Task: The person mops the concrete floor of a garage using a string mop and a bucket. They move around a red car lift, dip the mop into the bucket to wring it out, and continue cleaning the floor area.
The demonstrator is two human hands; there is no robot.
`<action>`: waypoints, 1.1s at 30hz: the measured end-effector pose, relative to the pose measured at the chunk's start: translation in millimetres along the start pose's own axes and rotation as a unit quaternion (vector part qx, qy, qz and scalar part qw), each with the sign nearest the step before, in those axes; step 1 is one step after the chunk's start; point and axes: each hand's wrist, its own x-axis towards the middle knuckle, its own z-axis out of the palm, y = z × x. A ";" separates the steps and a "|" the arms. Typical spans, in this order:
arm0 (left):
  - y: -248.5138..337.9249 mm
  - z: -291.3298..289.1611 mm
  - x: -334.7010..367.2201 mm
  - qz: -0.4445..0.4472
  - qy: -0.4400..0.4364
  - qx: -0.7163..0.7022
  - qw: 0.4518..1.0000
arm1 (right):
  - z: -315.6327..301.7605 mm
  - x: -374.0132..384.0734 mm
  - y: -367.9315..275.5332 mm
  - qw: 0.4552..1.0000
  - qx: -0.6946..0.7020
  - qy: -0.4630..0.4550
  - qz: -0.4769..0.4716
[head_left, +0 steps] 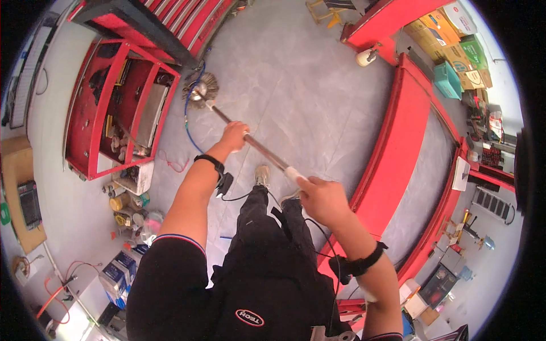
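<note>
- Mop (264,150): we hold it diagonally ahead of the body, handle running from R hand down & away to floor (307,102), far L.
- L hand (234,136): closed round the handle, approx. midway; we judge this lower grip steers the head.
- R hand (324,199): closed round the upper end, just past a white sleeve; prob. gives push & leverage. Hands set well apart, likely for control of a long shaft.
- Mop head (211,88): on floor, near the open red cabinet (85,122); reach that far prob. explains the extended L arm.
- Blue hose (190,134): curves along the L side of the head; can't tell if touching. Loose on floor, so could snag, in our judgement.
- Wrist straps: one black strap on L forearm (211,164), another on R (367,262), w/ thin cables hanging; seemingly strapped so both hands stay free.
- Red beam (392,159): long, on our R; mop is held clear of it.
- Appearance, mop: slim handle, brownish-grey w/ metallic sheen; pale fittings nr the head, by L hand & at upper end. Head roundish, grey-brown strands splayed round a lighter centre, darkish overall; wet or dry, can't tell.
</note>
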 end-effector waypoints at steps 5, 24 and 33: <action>-15.5 9.9 -14.6 -0.038 -0.077 0.024 0.996 | 30.3 -11.4 -8.6 0.998 0.021 -0.026 0.052; 433.1 243.0 -161.0 0.294 -0.251 -0.023 0.922 | 12.0 -483.9 32.7 0.888 0.088 0.070 0.445; 580.8 296.2 -246.2 0.414 -0.388 -0.067 0.820 | 15.8 -583.4 -55.7 0.801 0.069 0.106 0.585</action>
